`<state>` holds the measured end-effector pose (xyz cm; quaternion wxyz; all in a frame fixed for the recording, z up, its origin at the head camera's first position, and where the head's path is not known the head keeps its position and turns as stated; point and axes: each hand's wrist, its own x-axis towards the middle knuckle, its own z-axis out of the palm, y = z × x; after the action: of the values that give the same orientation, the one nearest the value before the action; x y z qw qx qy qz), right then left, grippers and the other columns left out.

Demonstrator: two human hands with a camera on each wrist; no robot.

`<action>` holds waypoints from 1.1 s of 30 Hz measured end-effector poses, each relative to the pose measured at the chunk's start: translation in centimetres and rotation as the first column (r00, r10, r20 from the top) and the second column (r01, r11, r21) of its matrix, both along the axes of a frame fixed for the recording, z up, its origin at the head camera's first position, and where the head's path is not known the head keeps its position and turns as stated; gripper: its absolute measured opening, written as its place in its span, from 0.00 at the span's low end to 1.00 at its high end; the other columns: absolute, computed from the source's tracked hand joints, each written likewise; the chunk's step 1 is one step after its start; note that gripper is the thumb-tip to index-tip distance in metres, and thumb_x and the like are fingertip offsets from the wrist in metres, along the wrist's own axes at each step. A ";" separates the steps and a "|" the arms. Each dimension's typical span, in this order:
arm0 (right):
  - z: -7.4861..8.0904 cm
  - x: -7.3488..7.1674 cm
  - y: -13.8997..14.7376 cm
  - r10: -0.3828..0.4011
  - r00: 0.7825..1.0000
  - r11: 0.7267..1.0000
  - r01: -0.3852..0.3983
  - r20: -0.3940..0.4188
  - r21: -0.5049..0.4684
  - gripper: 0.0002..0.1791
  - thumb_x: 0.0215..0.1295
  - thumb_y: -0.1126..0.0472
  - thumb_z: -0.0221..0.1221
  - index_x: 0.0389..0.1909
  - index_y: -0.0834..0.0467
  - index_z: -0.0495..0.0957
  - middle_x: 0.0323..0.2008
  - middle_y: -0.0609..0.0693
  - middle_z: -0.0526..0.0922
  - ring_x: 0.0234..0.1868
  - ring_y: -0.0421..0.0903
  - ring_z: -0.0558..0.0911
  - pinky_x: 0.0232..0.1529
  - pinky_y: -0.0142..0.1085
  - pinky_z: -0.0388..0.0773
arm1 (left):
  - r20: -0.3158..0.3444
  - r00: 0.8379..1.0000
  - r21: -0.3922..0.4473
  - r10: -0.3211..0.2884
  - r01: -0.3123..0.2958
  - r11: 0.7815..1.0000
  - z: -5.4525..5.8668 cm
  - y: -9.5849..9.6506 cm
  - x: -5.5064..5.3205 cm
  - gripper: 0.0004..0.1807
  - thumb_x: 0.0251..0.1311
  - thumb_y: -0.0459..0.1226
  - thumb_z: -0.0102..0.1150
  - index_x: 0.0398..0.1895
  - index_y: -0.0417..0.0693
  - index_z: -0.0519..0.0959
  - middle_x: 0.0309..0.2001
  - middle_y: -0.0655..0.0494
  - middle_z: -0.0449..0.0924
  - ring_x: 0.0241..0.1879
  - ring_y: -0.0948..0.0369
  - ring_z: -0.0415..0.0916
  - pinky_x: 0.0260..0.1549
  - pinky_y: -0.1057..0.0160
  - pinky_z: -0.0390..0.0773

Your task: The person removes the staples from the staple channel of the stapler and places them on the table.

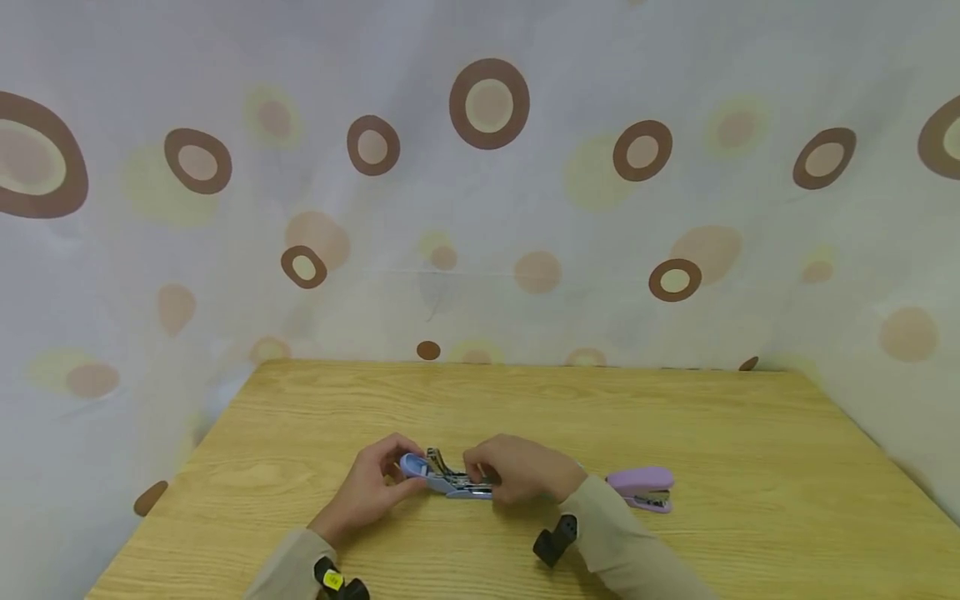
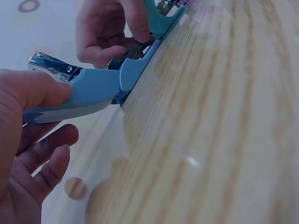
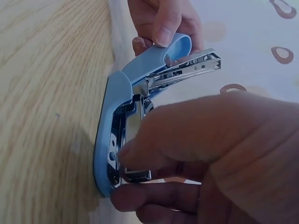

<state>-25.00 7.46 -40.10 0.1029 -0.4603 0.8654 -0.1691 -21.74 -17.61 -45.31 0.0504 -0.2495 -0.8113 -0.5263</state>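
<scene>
A light blue stapler (image 1: 468, 493) lies folded wide open on the table, its metal magazine (image 3: 187, 72) jutting up at an angle from the hinge. My left hand (image 1: 369, 483) grips the blue top cover (image 2: 93, 88) between thumb and fingers, at the stapler's left end. Over the base (image 3: 108, 135) my right hand (image 1: 525, 471) is bent, thumb and forefinger pinching at the base's end beside the metal strip. The right hand hides part of that end in the head view.
To the right, behind the right wrist, a purple stapler (image 1: 641, 483) sits on the wooden table (image 1: 525, 400). Part of a teal stapler (image 2: 163, 22) shows beyond the right hand in the left wrist view. A patterned curtain (image 1: 487, 208) hangs behind the table.
</scene>
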 end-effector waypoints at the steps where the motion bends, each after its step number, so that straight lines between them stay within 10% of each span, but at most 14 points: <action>1: 0.0 0.0 0.1 -0.003 1.000 1.000 0.003 0.015 -0.011 0.14 0.49 0.74 0.61 0.28 0.52 0.72 0.23 0.41 0.68 0.23 0.34 0.63 0.26 0.25 0.59 | 0.003 1.000 0.005 -0.002 0.002 1.000 0.0 0.0 0.0 0.14 0.55 0.30 0.66 0.44 0.43 0.76 0.42 0.46 0.81 0.33 0.70 0.72 0.30 0.69 0.75; 33: -0.4 2.6 2.3 -0.036 0.999 0.948 0.037 0.008 -0.315 0.09 0.60 0.72 0.61 0.30 0.54 0.74 0.30 0.42 0.78 0.32 0.31 0.75 0.36 0.28 0.78 | 0.004 1.000 0.008 -0.002 0.002 1.000 0.5 0.2 0.5 0.16 0.55 0.33 0.68 0.45 0.45 0.74 0.43 0.49 0.82 0.36 0.69 0.75 0.35 0.66 0.78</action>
<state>-22.36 9.72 -40.49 0.0258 -0.4545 0.8355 -0.3076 -21.20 -17.37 -44.79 0.0493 -0.2490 -0.8091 -0.5300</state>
